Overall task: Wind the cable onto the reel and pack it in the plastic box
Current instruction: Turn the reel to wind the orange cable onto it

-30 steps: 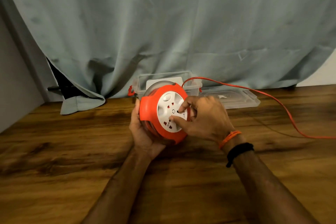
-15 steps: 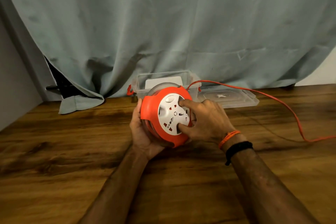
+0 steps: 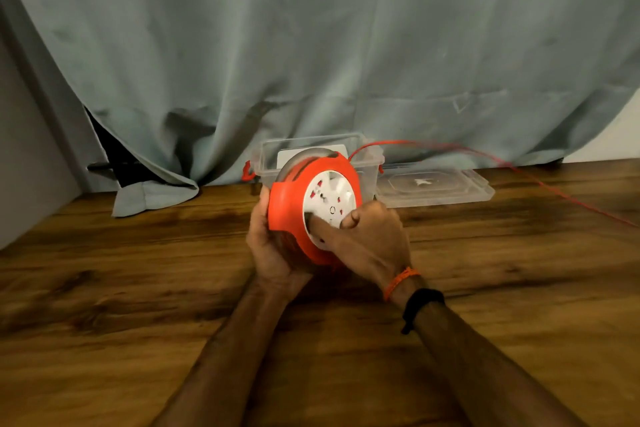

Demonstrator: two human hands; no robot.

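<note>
An orange cable reel (image 3: 291,204) with a white socket face (image 3: 330,203) stands on edge just above the wooden table. My left hand (image 3: 270,246) cups its back and underside. My right hand (image 3: 367,239) presses fingers into the white face near its lower left rim. The orange cable (image 3: 540,180) leaves the reel's top, arcs right and runs off the right edge, blurred. Behind the reel sits the clear plastic box (image 3: 370,163), open, with orange side latches.
The box's clear lid (image 3: 450,184) lies flat to the right of the box. A grey-green curtain (image 3: 311,45) hangs along the back, its hem on the table at left. The wooden table (image 3: 138,305) spreads in front and to both sides.
My right hand has turned the white face, its fingers going from the upper right to the lower left. The cable has lifted off the table and pulled tighter. The reel tilted slightly.
</note>
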